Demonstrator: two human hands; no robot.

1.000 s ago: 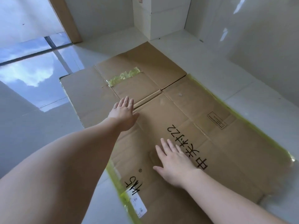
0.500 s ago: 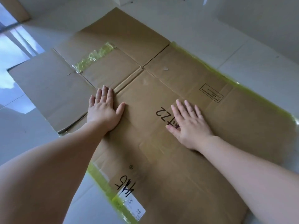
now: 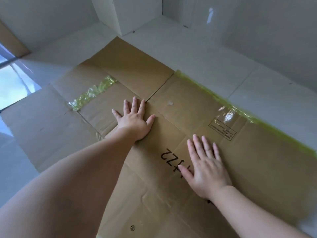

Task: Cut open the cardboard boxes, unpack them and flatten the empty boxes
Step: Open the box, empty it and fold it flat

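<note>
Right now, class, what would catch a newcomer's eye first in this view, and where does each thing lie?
First, the flattened cardboard box spread over the pale tiled floor, filling the middle of the view. Next, two bare hands lie flat on it with straight fingers: the left hand by the slit between flaps, the right hand partly over black handwritten characters. Yellow-green tape stands out on a far-left flap, with more along the right edge.
</note>
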